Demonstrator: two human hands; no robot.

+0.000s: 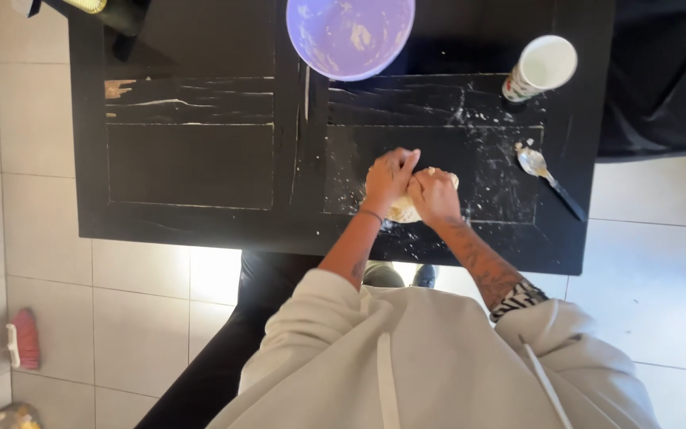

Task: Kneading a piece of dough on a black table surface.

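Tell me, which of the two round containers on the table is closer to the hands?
The purple bowl, smeared inside, is somewhat closer: it sits at the table's far edge almost straight beyond the hands on the dough. The white cup stands off to the right, past the spoon.

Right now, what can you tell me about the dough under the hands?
The dough is a pale, creamy lump, soft-looking and rounded. Most of it is hidden: the left hand and right hand both press down on top of it, so only its near edge and a bit by the right hand show. It sits on the dark table, on a patch dusted with white flour. Its full shape cannot be made out.
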